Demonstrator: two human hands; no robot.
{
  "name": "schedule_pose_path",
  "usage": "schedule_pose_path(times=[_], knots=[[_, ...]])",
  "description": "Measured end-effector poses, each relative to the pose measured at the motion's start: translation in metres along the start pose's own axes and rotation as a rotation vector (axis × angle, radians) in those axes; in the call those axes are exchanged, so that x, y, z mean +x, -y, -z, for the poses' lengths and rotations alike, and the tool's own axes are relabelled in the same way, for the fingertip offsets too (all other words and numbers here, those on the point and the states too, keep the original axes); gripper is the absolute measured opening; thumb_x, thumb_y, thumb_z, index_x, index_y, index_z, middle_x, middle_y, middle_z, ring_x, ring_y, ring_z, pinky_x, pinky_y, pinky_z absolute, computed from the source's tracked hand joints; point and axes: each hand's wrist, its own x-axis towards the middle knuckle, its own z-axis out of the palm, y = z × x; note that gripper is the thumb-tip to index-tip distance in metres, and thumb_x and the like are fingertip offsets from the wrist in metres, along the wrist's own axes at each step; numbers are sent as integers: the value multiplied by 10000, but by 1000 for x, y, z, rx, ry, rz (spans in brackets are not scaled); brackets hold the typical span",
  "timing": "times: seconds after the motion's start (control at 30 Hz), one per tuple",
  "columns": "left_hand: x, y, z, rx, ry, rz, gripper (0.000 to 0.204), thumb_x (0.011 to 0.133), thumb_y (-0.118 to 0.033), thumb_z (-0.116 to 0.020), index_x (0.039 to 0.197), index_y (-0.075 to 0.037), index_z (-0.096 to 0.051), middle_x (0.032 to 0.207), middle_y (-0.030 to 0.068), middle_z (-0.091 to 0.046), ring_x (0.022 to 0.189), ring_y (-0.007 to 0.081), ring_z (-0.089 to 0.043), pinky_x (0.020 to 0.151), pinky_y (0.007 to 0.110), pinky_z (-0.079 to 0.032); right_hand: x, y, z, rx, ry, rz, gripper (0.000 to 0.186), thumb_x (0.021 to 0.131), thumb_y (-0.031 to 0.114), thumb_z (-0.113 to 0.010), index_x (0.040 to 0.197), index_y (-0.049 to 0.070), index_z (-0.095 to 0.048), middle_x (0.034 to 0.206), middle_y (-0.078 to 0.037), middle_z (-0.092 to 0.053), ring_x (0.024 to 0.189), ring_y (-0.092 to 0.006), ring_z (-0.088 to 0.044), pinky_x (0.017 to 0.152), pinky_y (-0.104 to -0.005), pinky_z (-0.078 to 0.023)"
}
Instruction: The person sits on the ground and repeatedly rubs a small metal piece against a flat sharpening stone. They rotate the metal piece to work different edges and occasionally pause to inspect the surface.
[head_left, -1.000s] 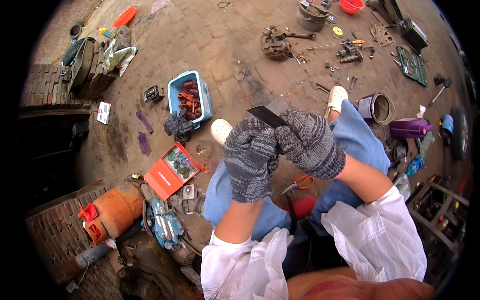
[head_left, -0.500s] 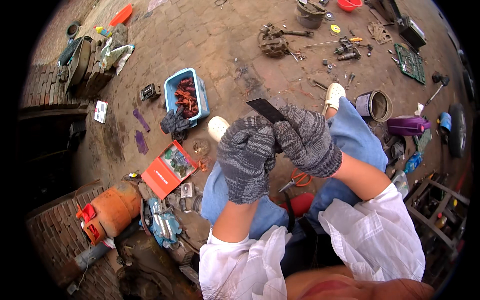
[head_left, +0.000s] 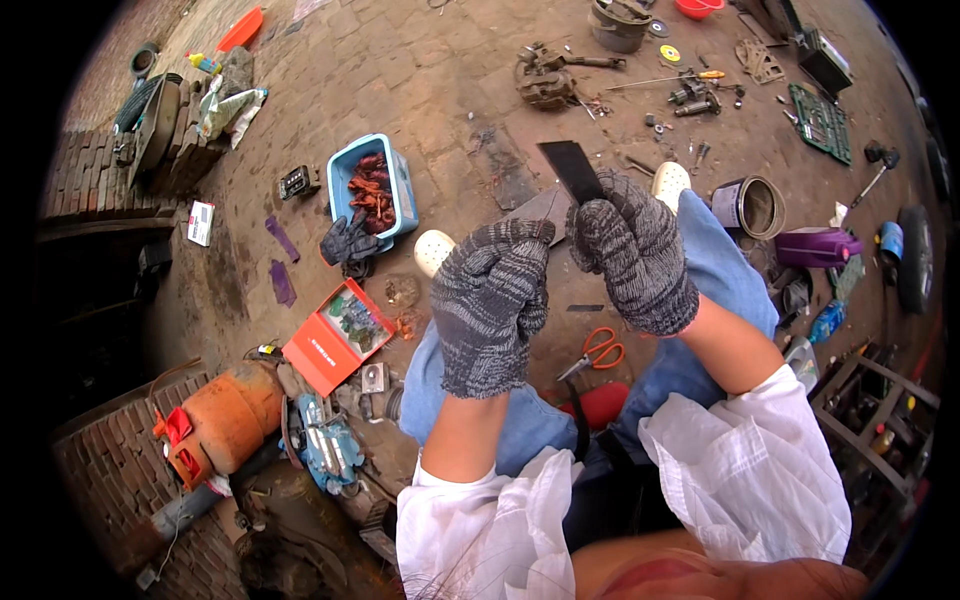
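On the far left, an orange gas cylinder is lying tilted beside a brick wall, and a white carton is resting on the brick ground, its contents out of sight. Farther back, an orange basin is sitting near the wall. Next, a red box is standing open, its tray holding small greenish and clear pieces too tiny to make out. Just beyond, a pale blue tub is holding a heap of reddish-brown, crumpled pieces, while a spare dark glove is resting against its near corner.

The gloved left hand is curling its fingers closed; whether it is gripping anything cannot be told. The gloved right hand is pinching a flat black strip, which is jutting up and leftward from the fingers, above the ground and between the hands. Below, orange-handled scissors are lying near the person's legs.

Farther back, a dark bucket is holding dark material, and a red bowl is sitting beyond it. To the right, a can is leaning open, showing a brownish inside; a purple jug is lying beside it. Behind these, a green case is lying open with tools inside.
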Motion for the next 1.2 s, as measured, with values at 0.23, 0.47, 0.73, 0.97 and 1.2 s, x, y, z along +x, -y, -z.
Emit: schedule_pose_path(times=[0.23,0.47,0.73,0.97,1.2], knots=[[-2,3,-7,-128,-59,72,121,751,-79,-583,849,-9,-596,577,-7,-518,434,46,-426,382,180,-321,4,11,-1,16,-23,136,173,738,92,-613,862,-3,-540,749,-25,-552,685,-97,-511,626,-221,-416],[-2,2,-7,-33,0,48,114,749,-75,-590,840,-6,-592,606,2,-533,456,48,-446,388,179,-329,5,21,6,286,-6,-187,199,734,110,-621,883,1,-546,772,-30,-571,716,-92,-526,645,-222,-427],[-4,-2,-10,-102,-64,-12,132,741,-62,-592,858,-2,-589,629,13,-540,455,53,-444,380,176,-323,8,10,1,119,-43,11,189,784,157,-565,903,12,-537,703,-13,-542,629,-66,-489,562,-205,-395],[-2,2,-4,-158,-104,20,150,745,-56,-592,883,2,-600,625,10,-541,468,45,-446,389,176,-326,-2,5,-8,-102,-89,143,151,797,137,-532,855,-2,-549,666,-25,-539,601,-108,-499,545,-241,-404],[-3,6,-4,-143,-118,-70,147,733,-40,-604,876,-7,-604,639,-1,-544,497,39,-453,419,171,-350,-1,4,-12,-30,-33,-36,182,757,95,-596,882,-22,-532,747,-55,-572,673,-93,-519,598,-228,-425]])
